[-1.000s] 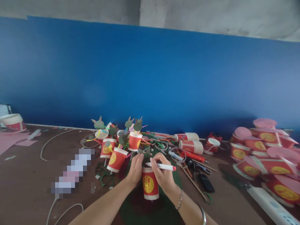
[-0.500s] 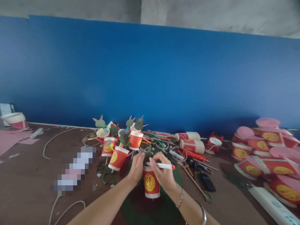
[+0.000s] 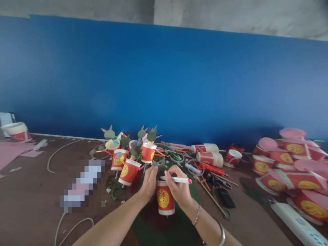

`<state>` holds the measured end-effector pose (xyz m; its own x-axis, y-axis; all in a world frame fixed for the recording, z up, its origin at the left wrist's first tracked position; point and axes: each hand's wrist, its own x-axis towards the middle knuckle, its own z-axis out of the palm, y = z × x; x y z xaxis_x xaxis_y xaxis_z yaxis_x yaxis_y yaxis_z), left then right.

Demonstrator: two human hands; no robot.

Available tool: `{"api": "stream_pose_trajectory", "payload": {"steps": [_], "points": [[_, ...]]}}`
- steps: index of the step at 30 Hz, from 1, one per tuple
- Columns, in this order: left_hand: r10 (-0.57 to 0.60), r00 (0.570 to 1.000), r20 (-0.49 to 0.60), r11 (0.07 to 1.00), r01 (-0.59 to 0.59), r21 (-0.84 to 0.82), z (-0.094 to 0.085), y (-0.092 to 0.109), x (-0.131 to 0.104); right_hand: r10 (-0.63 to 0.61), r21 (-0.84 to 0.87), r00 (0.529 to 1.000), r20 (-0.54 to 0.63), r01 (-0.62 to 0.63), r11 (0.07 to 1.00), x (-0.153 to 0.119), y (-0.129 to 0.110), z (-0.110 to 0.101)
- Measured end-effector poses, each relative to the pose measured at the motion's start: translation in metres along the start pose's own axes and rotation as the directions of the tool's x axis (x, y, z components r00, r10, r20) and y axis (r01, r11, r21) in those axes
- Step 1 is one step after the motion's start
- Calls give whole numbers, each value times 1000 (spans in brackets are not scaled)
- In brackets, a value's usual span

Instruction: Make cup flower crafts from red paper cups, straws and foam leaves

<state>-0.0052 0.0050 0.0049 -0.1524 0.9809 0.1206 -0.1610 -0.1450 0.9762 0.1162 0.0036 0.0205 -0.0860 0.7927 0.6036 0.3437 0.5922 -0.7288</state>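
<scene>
My right hand grips a white marker with a red end, its tip against a dark green paper animal head with pointed ears. That head stands above the rim of a red paper cup with a yellow round print, between my hands. At the head's left edge, the fingers of my left hand are pinched on it. A thin stick end shows under the cup. Just left, several red paper cups carry similar green heads.
Stacked paper cups, a red tool, a black object and sticks lie to the right. Further right are cups with pink discs and a power strip. Pink paper and a cable lie left.
My right hand and the marker have shifted very slightly right along the paper head. My left hand keeps its place, and the cup stays where it was.
</scene>
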Motion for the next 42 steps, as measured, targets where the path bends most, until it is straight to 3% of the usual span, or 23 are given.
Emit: {"api": "stream_pose_trajectory", "payload": {"steps": [6, 11, 19, 26, 30, 34, 42], "points": [[61, 998, 30, 998, -62, 16, -1, -3, 1, -13, -21, 1000, 18, 13, 1000, 0, 1, 0], [10, 1000, 19, 1000, -11, 16, -1, -6, 0, 19, -10, 1000, -8, -19, 1000, -1, 1, 0], [-24, 999, -22, 1000, 25, 6, 1, 6, -3, 32, -3, 999, 4, -32, 999, 0, 4, 0], [-2, 1000, -5, 1000, 2, -26, -1, 3, -1, 125, 151, 978, -168, -100, 984, 5, 0, -4], [-22, 1000, -10, 1000, 22, -21, -2, 4, -2, 90, 65, 973, -213, -78, 995, 6, 5, -7], [-22, 999, -37, 1000, 21, -6, -3, 1, -1, 37, -8, 982, -186, -39, 999, 4, 12, -7], [-5, 1000, 26, 999, 5, -36, -2, 2, 0, -13, -58, 990, -143, 4, 998, 1, 15, -5]]}}
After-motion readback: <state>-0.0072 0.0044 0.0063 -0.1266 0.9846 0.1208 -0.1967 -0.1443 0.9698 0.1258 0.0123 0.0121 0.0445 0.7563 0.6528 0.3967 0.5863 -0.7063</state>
